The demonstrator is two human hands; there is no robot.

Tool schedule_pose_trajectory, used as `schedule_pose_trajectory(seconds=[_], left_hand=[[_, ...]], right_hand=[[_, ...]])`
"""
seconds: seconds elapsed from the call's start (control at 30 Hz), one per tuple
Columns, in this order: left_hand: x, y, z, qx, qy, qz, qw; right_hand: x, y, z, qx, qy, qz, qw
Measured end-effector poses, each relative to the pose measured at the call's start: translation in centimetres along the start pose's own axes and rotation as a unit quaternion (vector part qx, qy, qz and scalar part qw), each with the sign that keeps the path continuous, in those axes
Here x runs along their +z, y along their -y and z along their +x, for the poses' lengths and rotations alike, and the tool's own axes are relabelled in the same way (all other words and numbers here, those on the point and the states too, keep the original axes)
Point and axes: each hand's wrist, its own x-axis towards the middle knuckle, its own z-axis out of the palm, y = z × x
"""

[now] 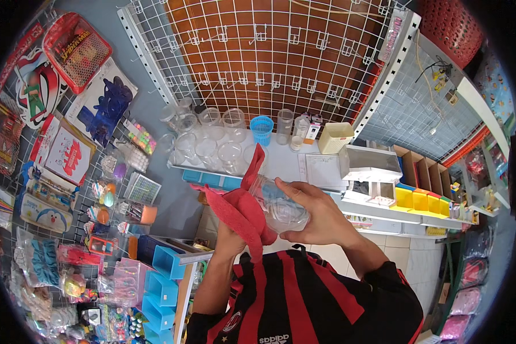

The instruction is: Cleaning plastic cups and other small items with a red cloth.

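Note:
A clear plastic jar point(284, 208) lies tilted between my two hands, above the floor in front of the shelf. My right hand point(316, 210) grips it by its right end, thumb on one side and fingers on the other. Bunched over my left hand point(231, 241) is a red cloth point(241, 210), pressed against the jar's left end. The cloth hides most of my left fingers. One corner of it sticks up toward the shelf, and another hangs down along my wrist.
Several clear jars point(206, 148) stand on the white shelf point(284, 159) ahead, near a blue plastic basket point(262, 130), a cream container point(336, 137) and papers point(322, 170). Behind rises a white wire grid point(275, 56) with hooks. Packaged goods hang at left above blue bins point(159, 288); yellow bins point(420, 201) sit right.

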Motion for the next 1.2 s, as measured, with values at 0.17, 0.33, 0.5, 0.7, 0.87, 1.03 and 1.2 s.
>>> schedule_pose_trajectory(seconds=[0.17,0.33,0.5,0.7,0.87,1.03,1.2], left_hand=[[1.2,-0.2,0.2,0.040,-0.049,-0.002,0.998],[0.4,0.3,0.1,0.012,0.019,-0.044,0.999],[1.5,-0.5,0.0,-0.007,-0.024,-0.039,0.999],[2.9,-1.7,-0.4,0.027,-0.035,-0.040,0.998],[2.7,-1.7,-0.8,-0.017,-0.055,-0.066,0.996],[3.1,-2.3,-0.9,0.002,-0.047,-0.041,0.998],[3.0,-2.1,-1.0,-0.021,-0.052,-0.040,0.998]], right_hand=[[-0.1,-0.2,0.1,-0.003,0.003,0.003,1.000],[-0.5,-0.5,0.2,-0.001,0.017,0.029,0.999],[-0.6,-0.7,0.3,0.002,0.021,0.032,0.999],[-0.4,-1.6,0.2,-0.007,0.041,0.071,0.997],[-0.5,-1.5,0.0,0.006,0.042,0.080,0.996],[-0.4,-1.4,0.0,0.017,0.051,0.072,0.996],[-0.5,-1.6,-0.1,0.020,0.052,0.082,0.995]])
